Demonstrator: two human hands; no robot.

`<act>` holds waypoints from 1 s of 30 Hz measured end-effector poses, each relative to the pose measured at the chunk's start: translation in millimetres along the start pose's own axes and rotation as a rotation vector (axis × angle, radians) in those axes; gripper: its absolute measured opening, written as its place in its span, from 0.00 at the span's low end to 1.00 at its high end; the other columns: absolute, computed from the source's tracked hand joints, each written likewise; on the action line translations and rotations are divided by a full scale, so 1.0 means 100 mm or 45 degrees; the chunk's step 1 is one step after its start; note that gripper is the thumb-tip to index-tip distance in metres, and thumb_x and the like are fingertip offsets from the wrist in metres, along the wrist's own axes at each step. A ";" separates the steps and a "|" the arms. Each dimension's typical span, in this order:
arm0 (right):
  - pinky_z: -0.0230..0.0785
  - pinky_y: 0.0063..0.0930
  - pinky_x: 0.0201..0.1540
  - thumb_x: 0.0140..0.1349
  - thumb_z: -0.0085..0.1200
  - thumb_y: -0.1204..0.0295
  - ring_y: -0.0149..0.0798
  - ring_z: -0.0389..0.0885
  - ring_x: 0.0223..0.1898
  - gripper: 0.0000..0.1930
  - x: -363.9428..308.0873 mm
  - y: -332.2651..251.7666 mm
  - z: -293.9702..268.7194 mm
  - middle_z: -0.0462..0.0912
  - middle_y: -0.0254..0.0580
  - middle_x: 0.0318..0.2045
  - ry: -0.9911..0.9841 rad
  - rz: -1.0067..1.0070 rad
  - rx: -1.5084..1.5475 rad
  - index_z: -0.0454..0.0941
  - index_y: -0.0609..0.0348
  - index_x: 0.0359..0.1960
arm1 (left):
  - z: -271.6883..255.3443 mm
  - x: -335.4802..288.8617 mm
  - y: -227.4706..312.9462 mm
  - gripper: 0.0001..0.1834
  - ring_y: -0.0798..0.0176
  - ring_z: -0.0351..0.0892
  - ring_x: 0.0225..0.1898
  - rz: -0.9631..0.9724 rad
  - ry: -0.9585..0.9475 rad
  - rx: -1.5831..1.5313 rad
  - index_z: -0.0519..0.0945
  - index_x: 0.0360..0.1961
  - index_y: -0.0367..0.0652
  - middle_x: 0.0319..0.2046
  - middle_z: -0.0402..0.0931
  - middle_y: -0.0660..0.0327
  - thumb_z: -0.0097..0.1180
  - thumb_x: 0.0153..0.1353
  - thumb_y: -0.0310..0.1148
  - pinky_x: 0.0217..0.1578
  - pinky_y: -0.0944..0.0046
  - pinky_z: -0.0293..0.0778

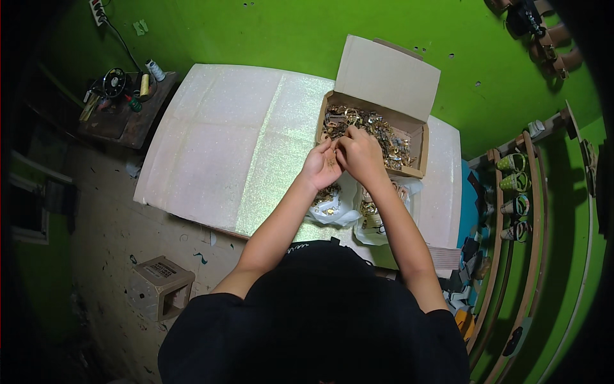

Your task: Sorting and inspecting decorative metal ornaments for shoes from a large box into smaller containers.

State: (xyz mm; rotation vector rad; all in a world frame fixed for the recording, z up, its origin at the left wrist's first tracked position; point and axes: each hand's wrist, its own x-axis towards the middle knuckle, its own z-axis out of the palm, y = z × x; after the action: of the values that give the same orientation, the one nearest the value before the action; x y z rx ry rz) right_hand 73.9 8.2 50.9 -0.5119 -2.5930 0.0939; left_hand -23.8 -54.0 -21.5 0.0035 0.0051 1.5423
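I held my left hand (316, 168) palm up, its fingers loosely curled and partly hidden, with small gold-toned bits (330, 162) lying on the palm. My right hand (360, 152) bent over it, fingertips drawn in close; whether they were clamped on a piece, I could not tell. Just beyond, an open cardboard box (424, 152) held a heap of metal fittings (398, 146). Two plastic bags (346, 215) of similar pieces sat nearer me on the shimmering, sheet-covered table (211, 134).
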 end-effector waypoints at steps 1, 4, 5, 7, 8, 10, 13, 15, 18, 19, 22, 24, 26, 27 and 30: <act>0.66 0.34 0.32 0.41 0.55 0.73 0.42 0.73 0.31 0.05 0.00 0.01 0.02 0.71 0.41 0.26 0.003 -0.005 -0.015 0.75 0.60 0.21 | 0.00 0.00 0.00 0.16 0.63 0.72 0.43 -0.002 0.014 -0.011 0.68 0.44 0.41 0.40 0.72 0.59 0.29 0.65 0.37 0.49 0.64 0.65; 0.66 0.34 0.31 0.41 0.54 0.73 0.42 0.73 0.31 0.06 0.00 0.01 0.05 0.71 0.41 0.26 -0.001 0.010 -0.027 0.74 0.60 0.22 | 0.01 0.00 0.00 0.16 0.63 0.71 0.44 0.004 0.042 0.027 0.68 0.44 0.41 0.41 0.72 0.59 0.29 0.65 0.37 0.49 0.63 0.65; 0.66 0.34 0.31 0.41 0.54 0.73 0.42 0.73 0.31 0.06 -0.01 0.01 0.06 0.71 0.41 0.26 -0.001 0.011 -0.028 0.74 0.60 0.22 | 0.00 0.01 0.01 0.16 0.63 0.71 0.44 0.003 0.041 0.026 0.68 0.44 0.41 0.41 0.72 0.59 0.29 0.65 0.37 0.49 0.63 0.65; 0.66 0.33 0.30 0.42 0.54 0.73 0.43 0.73 0.31 0.06 -0.02 0.01 0.06 0.71 0.41 0.26 0.024 0.030 -0.010 0.73 0.61 0.22 | -0.02 0.02 0.01 0.17 0.63 0.71 0.45 0.002 -0.013 0.024 0.68 0.44 0.41 0.42 0.71 0.59 0.28 0.65 0.37 0.50 0.63 0.64; 0.66 0.33 0.30 0.42 0.54 0.73 0.43 0.73 0.31 0.06 -0.03 0.01 0.06 0.71 0.41 0.26 0.025 0.032 -0.011 0.73 0.61 0.22 | -0.02 0.02 0.01 0.17 0.63 0.71 0.45 0.001 -0.013 0.024 0.68 0.44 0.41 0.42 0.71 0.59 0.28 0.65 0.37 0.50 0.63 0.64; 0.66 0.33 0.31 0.43 0.53 0.74 0.44 0.73 0.31 0.05 -0.04 0.02 0.04 0.71 0.42 0.26 0.057 0.065 0.092 0.73 0.61 0.23 | -0.04 0.03 0.01 0.18 0.62 0.70 0.47 -0.016 -0.078 -0.035 0.67 0.46 0.40 0.43 0.71 0.58 0.29 0.64 0.38 0.51 0.62 0.63; 0.66 0.34 0.33 0.44 0.53 0.73 0.46 0.73 0.31 0.07 -0.06 -0.03 -0.07 0.70 0.44 0.26 -0.029 0.221 0.306 0.73 0.63 0.25 | -0.08 0.04 0.03 0.21 0.59 0.68 0.49 -0.007 -0.038 -0.011 0.64 0.50 0.36 0.45 0.69 0.54 0.28 0.64 0.38 0.53 0.61 0.60; 0.66 0.34 0.34 0.44 0.53 0.72 0.46 0.73 0.31 0.07 -0.10 -0.06 -0.16 0.71 0.45 0.26 -0.095 0.291 0.370 0.73 0.63 0.25 | -0.04 0.03 0.04 0.22 0.58 0.65 0.52 0.019 0.013 0.024 0.61 0.52 0.34 0.49 0.66 0.51 0.27 0.64 0.39 0.55 0.60 0.59; 0.67 0.35 0.36 0.45 0.53 0.70 0.47 0.73 0.32 0.08 -0.17 -0.01 -0.26 0.72 0.46 0.28 -0.276 0.326 0.439 0.74 0.63 0.25 | 0.08 0.01 0.06 0.25 0.55 0.59 0.57 0.058 0.071 0.042 0.57 0.56 0.32 0.55 0.58 0.47 0.25 0.64 0.39 0.57 0.59 0.56; 0.67 0.36 0.37 0.45 0.52 0.69 0.47 0.74 0.33 0.09 -0.18 -0.01 -0.28 0.73 0.46 0.30 -0.394 0.288 0.446 0.75 0.63 0.24 | 0.09 0.00 0.07 0.26 0.54 0.56 0.59 0.076 0.079 0.025 0.55 0.57 0.31 0.58 0.54 0.46 0.24 0.64 0.39 0.58 0.58 0.54; 0.68 0.36 0.38 0.45 0.52 0.69 0.46 0.75 0.34 0.08 -0.19 -0.03 -0.33 0.74 0.46 0.31 -0.545 0.352 0.346 0.76 0.62 0.24 | 0.08 -0.01 0.09 0.26 0.54 0.53 0.61 0.062 0.049 0.016 0.56 0.56 0.31 0.58 0.53 0.46 0.23 0.64 0.39 0.57 0.59 0.54; 0.67 0.35 0.37 0.45 0.53 0.70 0.46 0.74 0.33 0.08 -0.17 -0.03 -0.32 0.73 0.46 0.30 -0.445 0.343 0.353 0.76 0.62 0.25 | 0.10 0.00 0.06 0.26 0.55 0.55 0.59 0.063 0.050 0.034 0.55 0.56 0.31 0.58 0.55 0.47 0.24 0.64 0.39 0.57 0.59 0.55; 0.66 0.34 0.35 0.45 0.53 0.71 0.46 0.73 0.31 0.07 -0.11 -0.04 -0.30 0.72 0.46 0.28 -0.344 0.334 0.359 0.76 0.63 0.25 | 0.05 0.03 0.05 0.26 0.55 0.57 0.58 0.063 0.049 0.052 0.55 0.57 0.31 0.57 0.56 0.48 0.25 0.64 0.39 0.56 0.59 0.56; 0.66 0.34 0.35 0.45 0.53 0.71 0.46 0.73 0.31 0.07 -0.08 -0.06 -0.27 0.72 0.45 0.27 -0.288 0.331 0.304 0.76 0.63 0.25 | 0.00 0.03 0.05 0.25 0.57 0.61 0.55 0.029 -0.014 0.046 0.56 0.56 0.32 0.54 0.61 0.50 0.25 0.64 0.39 0.55 0.60 0.58; 0.67 0.35 0.34 0.45 0.53 0.72 0.46 0.73 0.31 0.07 -0.02 -0.05 -0.15 0.72 0.45 0.26 -0.153 0.255 0.208 0.76 0.62 0.25 | -0.05 0.04 0.02 0.22 0.60 0.67 0.49 0.006 -0.018 0.022 0.61 0.53 0.34 0.47 0.68 0.54 0.27 0.64 0.39 0.52 0.62 0.61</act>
State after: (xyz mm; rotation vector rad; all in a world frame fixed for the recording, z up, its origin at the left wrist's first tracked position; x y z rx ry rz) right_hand 81.1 2.8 64.0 -0.7229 -2.6131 0.4115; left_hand -26.1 -49.7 -26.1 0.0280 0.0075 1.5472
